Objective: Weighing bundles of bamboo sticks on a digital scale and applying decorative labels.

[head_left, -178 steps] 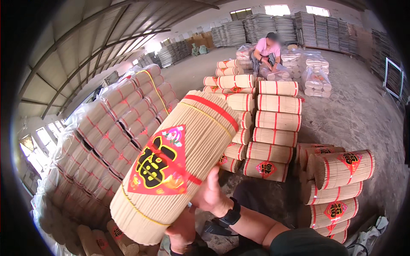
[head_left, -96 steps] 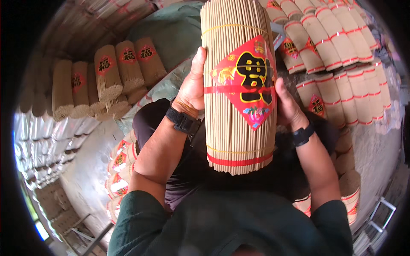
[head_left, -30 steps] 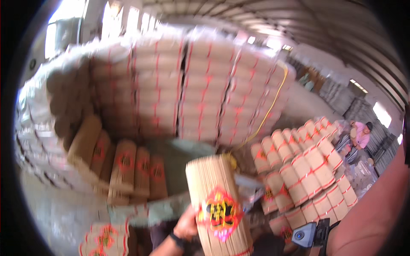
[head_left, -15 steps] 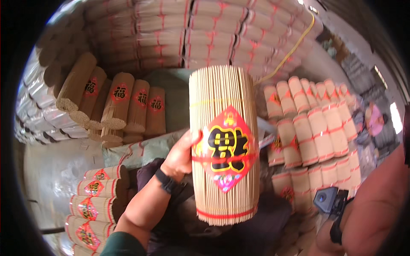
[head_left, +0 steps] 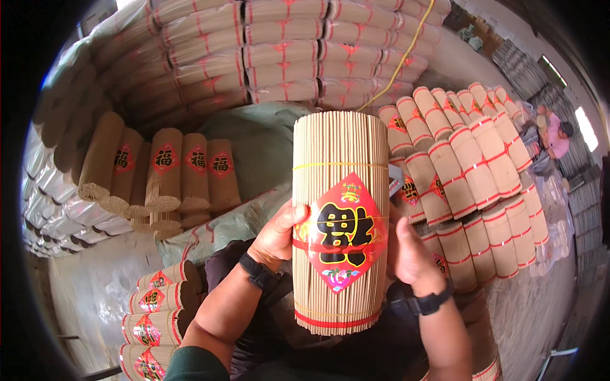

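Observation:
Upright before me stands a thick round bundle of incense sticks (head_left: 340,146), tan and thin, tied with a yellow band near the top and red bands at the middle and bottom. A red diamond label with a black character is on its front. My left hand (head_left: 279,232) grips its left side, thumb on the front and fingers hidden behind. My right hand (head_left: 412,254) is at the right side, its thumb stretched up and apart from the bundle; its other fingers are mostly hidden behind the sticks. Black straps circle both wrists.
Labelled bundles (head_left: 166,171) are piled at left, beside green plastic sheeting (head_left: 260,136). More bundles (head_left: 149,330) lie at lower left, and banded rows (head_left: 483,171) fill the right. Plastic-wrapped stacks (head_left: 279,57) rise behind, near a yellow cord (head_left: 406,54). A person in pink (head_left: 557,136) sits far right.
My right hand has come in from the far right to the bundle's right side. The bundle has shifted slightly right in view, still in my left hand.

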Action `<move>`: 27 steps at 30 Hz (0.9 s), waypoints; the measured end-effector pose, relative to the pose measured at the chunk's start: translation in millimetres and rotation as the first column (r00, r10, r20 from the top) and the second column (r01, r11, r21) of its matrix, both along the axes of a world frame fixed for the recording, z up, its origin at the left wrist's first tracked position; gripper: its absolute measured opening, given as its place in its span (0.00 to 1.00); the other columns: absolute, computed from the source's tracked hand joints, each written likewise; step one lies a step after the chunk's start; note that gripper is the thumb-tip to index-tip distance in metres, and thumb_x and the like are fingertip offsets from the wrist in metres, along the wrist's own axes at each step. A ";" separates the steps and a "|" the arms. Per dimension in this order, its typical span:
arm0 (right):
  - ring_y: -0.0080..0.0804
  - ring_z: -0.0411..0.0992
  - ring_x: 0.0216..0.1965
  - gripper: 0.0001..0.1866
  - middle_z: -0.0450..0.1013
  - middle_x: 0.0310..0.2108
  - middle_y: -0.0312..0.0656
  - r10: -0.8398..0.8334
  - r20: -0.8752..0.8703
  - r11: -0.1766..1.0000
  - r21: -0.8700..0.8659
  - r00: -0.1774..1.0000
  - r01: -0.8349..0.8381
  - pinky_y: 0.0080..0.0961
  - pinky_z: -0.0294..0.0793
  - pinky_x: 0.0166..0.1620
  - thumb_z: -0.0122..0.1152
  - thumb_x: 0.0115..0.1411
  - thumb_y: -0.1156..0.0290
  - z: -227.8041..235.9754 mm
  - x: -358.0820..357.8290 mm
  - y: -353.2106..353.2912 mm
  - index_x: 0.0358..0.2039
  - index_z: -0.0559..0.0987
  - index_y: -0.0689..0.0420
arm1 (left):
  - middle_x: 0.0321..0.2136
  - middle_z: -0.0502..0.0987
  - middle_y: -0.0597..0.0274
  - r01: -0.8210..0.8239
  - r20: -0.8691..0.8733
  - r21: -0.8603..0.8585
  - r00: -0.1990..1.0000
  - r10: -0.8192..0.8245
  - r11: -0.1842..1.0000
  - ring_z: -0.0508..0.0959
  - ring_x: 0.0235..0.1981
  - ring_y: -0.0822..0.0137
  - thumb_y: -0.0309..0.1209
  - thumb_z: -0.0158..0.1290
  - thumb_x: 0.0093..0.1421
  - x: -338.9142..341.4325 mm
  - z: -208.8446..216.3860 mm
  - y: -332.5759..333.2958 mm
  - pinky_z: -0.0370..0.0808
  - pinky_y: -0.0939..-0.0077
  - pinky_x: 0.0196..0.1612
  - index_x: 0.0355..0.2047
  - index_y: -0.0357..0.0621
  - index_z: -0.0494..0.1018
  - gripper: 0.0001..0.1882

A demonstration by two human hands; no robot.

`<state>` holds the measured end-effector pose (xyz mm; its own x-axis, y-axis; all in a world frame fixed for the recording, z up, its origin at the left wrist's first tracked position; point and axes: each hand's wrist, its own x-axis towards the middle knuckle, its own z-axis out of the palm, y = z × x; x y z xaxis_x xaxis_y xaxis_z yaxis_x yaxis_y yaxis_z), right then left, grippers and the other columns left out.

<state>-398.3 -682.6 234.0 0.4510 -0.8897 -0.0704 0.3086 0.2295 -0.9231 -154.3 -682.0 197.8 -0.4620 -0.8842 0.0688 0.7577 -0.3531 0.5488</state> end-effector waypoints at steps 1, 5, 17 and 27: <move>0.29 0.61 0.59 0.42 0.61 0.60 0.40 0.054 0.076 0.988 0.138 0.996 -0.064 0.32 0.60 0.60 0.53 0.59 0.42 -15.1 -5.6 -0.2 0.63 0.56 0.58 | 0.52 0.71 0.52 0.018 0.022 -0.023 1.000 -0.017 1.000 0.74 0.50 0.63 0.46 0.61 0.52 -7.7 1.7 -3.1 0.70 0.67 0.55 0.59 0.35 0.58 0.41; 0.28 0.62 0.58 0.45 0.65 0.57 0.39 0.123 0.143 0.970 0.191 0.982 -0.149 0.32 0.63 0.59 0.59 0.53 0.40 -53.4 -7.7 0.9 0.62 0.59 0.56 | 0.52 0.70 0.53 0.073 0.158 -0.008 0.985 -0.070 0.997 0.73 0.51 0.64 0.46 0.61 0.52 -13.2 -6.3 -12.1 0.70 0.67 0.55 0.60 0.35 0.55 0.43; 0.25 0.66 0.52 0.35 0.68 0.52 0.40 -0.154 0.116 0.953 0.281 0.981 0.116 0.27 0.64 0.55 0.57 0.60 0.50 -145.1 -5.4 14.9 0.58 0.62 0.63 | 0.54 0.68 0.53 0.202 0.467 0.239 0.834 -0.295 0.950 0.71 0.54 0.64 0.53 0.59 0.53 -28.8 -61.3 -39.6 0.67 0.68 0.57 0.60 0.34 0.55 0.45; 0.29 0.64 0.54 0.42 0.67 0.52 0.44 -0.164 -0.033 0.930 0.328 0.986 0.166 0.30 0.64 0.56 0.64 0.53 0.47 -178.8 -24.6 -15.3 0.58 0.60 0.62 | 0.52 0.70 0.56 0.064 0.507 0.361 0.824 -0.254 0.930 0.71 0.52 0.64 0.52 0.62 0.50 -55.9 -140.2 -59.7 0.68 0.65 0.56 0.59 0.38 0.58 0.45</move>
<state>-422.9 -697.9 55.1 0.2987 -0.8785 -0.3728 0.3635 0.4659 -0.8067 -210.2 -741.7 57.6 -0.4760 -0.7238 -0.4995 0.2920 -0.6658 0.6866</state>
